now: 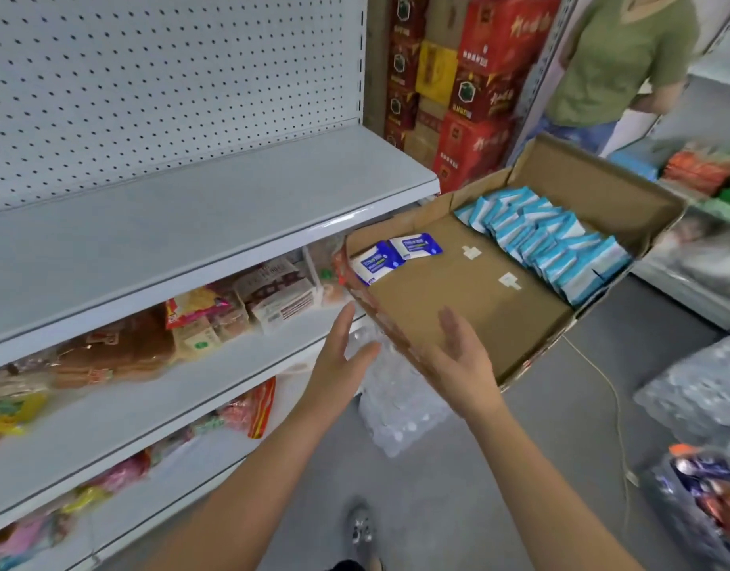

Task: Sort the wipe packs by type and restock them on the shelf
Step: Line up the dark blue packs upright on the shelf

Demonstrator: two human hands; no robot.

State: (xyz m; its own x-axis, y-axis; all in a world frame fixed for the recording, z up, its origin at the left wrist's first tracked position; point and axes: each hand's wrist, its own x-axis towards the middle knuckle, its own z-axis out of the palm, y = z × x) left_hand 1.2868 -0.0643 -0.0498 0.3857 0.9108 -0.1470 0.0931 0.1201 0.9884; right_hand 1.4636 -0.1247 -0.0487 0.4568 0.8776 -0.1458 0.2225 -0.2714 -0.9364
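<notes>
Nearest, the left hand and right hand reach at the cardboard box's near edge, fingers straight, holding nothing. Inside, two dark-blue wipe packs lie in its far left corner and the light-blue wipe packs crowd its right side. No pack shows on the shelf left of the box, so restocking looks unstarted.

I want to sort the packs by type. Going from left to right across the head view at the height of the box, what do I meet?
White shelf board → two dark blue wipe packs → bare cardboard box floor → row of light blue wipe packs.
</notes>
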